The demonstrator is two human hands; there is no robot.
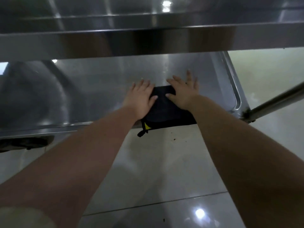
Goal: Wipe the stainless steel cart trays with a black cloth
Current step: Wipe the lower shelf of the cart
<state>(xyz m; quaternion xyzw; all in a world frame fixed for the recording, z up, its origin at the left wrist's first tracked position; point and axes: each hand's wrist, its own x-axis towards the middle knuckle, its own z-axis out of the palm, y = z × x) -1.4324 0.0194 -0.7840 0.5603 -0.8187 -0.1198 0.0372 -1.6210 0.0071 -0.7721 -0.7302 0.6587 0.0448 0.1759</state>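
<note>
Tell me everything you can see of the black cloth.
The black cloth is folded into a thick, soft-looking pad, with a small yellow patch and a dark tab at its near left corner. It lies flat on the lower steel tray, toward the right end, its near edge overhanging the tray's front lip. The left hand and right hand press on it with straight fingers, covering its sides.
</note>
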